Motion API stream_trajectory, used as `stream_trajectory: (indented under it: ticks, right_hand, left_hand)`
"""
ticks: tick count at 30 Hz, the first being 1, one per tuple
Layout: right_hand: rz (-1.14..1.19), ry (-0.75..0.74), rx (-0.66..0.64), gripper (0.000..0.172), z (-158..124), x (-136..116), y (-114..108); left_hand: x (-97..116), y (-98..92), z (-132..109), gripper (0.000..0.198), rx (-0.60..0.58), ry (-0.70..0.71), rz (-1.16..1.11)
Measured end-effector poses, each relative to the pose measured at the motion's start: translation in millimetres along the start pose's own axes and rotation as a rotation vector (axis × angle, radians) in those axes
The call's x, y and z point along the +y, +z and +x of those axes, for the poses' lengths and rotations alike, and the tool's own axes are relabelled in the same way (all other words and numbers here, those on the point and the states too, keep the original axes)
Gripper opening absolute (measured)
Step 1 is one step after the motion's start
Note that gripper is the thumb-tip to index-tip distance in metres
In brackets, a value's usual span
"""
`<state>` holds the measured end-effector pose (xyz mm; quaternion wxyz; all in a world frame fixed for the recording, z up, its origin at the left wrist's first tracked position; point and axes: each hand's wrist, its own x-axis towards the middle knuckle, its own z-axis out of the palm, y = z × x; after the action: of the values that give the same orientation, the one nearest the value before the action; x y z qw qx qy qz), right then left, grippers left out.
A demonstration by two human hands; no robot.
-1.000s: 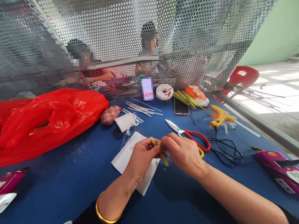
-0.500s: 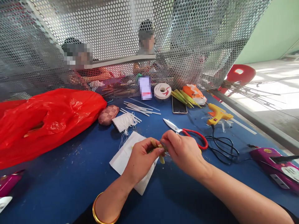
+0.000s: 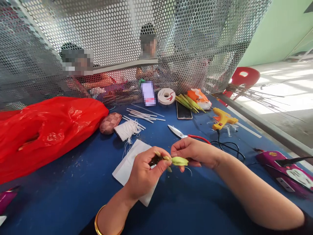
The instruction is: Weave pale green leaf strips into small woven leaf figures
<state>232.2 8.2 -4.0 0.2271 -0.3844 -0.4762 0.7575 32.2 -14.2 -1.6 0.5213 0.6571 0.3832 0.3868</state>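
Note:
My left hand (image 3: pixel 148 169) pinches a small bundle of yellow-green leaf pieces (image 3: pixel 179 161) between thumb and fingers, above the right edge of a white paper sheet (image 3: pixel 124 168). One light green piece points right from the pinch, beneath my right hand (image 3: pixel 192 151). The fingers of my right hand are bent round this piece, and whether they grip it or a thin thread is hard to see. A fine pale strand curves below them. Scissors (image 3: pixel 178 132) with red handles lie just behind my right hand, their handles partly covered by it.
On the blue table (image 3: pixel 73 195) lie a red plastic bag (image 3: pixel 56 130), white thread (image 3: pixel 127 130), white sticks (image 3: pixel 144 115), a ribbon roll (image 3: pixel 166 96), green husks (image 3: pixel 187 102), a yellow glue gun (image 3: pixel 223 119) and a purple power strip (image 3: pixel 281 169). People sit behind the perforated screen (image 3: pixel 110 39).
My right hand has turned and opened out somewhat, and the light green piece now shows beneath it. The whole view has shifted slightly, with table items appearing further left.

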Motion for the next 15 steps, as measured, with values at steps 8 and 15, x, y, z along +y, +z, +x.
stream_trajectory:
  ticks: [8,15]
  right_hand:
    - [0.337,-0.133,0.188,0.029,19.9,18.4,24.1]
    - [-0.401,-0.508,0.642,0.021,12.5,21.4,45.6]
  left_hand:
    - [-10.6,5.4,12.3,0.016,0.349,-0.217,-0.507]
    - [-15.2,4.9,13.0,0.016,0.431,-0.211,-0.463]
